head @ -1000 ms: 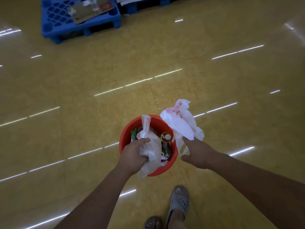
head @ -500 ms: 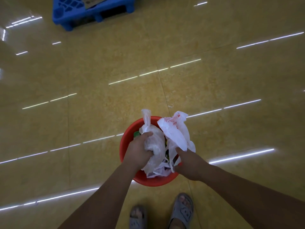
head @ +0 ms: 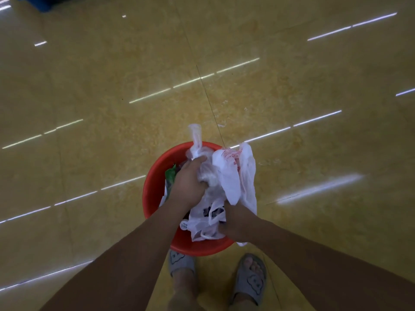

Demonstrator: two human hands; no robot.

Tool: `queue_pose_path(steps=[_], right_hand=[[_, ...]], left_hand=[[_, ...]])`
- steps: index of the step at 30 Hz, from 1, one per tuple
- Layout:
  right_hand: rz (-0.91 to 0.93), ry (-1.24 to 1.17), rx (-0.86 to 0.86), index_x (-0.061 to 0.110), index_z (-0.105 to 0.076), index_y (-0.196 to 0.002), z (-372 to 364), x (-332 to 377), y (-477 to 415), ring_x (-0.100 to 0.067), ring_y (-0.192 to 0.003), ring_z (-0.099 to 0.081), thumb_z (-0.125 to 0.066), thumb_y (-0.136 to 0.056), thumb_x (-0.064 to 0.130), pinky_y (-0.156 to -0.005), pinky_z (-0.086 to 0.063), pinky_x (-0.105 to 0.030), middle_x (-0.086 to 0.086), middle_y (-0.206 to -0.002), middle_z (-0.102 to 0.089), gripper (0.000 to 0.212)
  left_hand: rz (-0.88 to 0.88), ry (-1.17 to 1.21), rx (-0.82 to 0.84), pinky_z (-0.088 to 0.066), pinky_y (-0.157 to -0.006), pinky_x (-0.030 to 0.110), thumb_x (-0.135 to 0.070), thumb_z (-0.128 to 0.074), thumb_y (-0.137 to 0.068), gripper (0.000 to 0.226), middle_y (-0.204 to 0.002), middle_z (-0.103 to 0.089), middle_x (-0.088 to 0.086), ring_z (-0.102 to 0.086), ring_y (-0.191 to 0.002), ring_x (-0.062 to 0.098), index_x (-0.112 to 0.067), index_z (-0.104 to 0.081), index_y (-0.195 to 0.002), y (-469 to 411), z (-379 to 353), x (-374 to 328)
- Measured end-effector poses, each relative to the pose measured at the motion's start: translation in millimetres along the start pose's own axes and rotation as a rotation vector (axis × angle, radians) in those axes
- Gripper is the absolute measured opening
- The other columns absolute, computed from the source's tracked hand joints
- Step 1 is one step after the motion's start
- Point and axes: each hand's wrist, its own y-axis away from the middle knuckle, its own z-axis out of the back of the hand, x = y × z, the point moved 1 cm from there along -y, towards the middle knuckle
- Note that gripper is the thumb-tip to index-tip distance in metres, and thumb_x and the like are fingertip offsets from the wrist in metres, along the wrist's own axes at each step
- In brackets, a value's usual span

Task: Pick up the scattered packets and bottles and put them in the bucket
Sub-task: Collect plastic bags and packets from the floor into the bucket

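Both hands have sunk lower into the red bucket (head: 151, 187), bringing their two bags together.
Inside it, the left hand (head: 188, 187) has its grip clamped round the knotted clear bag (head: 197, 149), whose tail sticks up past the far rim. The right hand (head: 238, 223) has its grip closed on the lower end of the white red-printed bag (head: 233, 176) over the bucket's right side. A green packet (head: 170, 173) lies by the left wall. The bucket stands on the yellow floor (head: 112, 86), just ahead of two grey slippers (head: 249, 281).

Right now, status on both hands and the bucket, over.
Left hand grips clear knotted bag over red bucket. Right hand holds white red-printed bag at near rim. Bags crowd the bucket mouth.
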Motion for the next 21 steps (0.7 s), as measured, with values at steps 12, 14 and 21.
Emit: queue_pose_path(steps=[12,14,21], right_hand=[[-0.239,0.138,0.529,0.007,-0.070,-0.065,-51,16,-85,-0.011,-0.066,-0.064,-0.057,-0.096,0.038,-0.078,-0.049,-0.024,-0.005,-0.061,-0.069,0.046],[-0.240,0.160,0.555,0.003,-0.071,-0.094,-52,19,-98,-0.018,-0.090,-0.062,-0.058,-0.095,0.034,-0.095,-0.046,-0.029,-0.007,-0.090,-0.071,0.034],[-0.254,0.044,0.221,0.007,-0.065,-0.114,-79,19,-98,-0.030,-0.112,-0.060,-0.058,-0.090,0.025,-0.091,-0.048,-0.037,-0.012,-0.117,-0.065,0.030]], left_hand=[[-0.129,-0.240,0.108,-0.052,-0.083,0.041,-0.012,-0.060,-0.073,0.066,-0.119,-0.061,0.009,-0.057,-0.108,0.031,-0.031,-0.048,-0.136,-41,-51,59],[-0.152,-0.313,0.109,-0.051,-0.083,0.040,-0.014,-0.062,-0.075,0.063,-0.116,-0.060,0.007,-0.056,-0.108,0.031,-0.033,-0.049,-0.134,-46,-57,61],[-0.156,-0.427,0.183,-0.045,-0.091,0.043,-0.013,-0.059,-0.082,0.064,-0.129,-0.048,0.008,-0.042,-0.123,0.036,-0.034,-0.040,-0.139,-48,-61,61]])
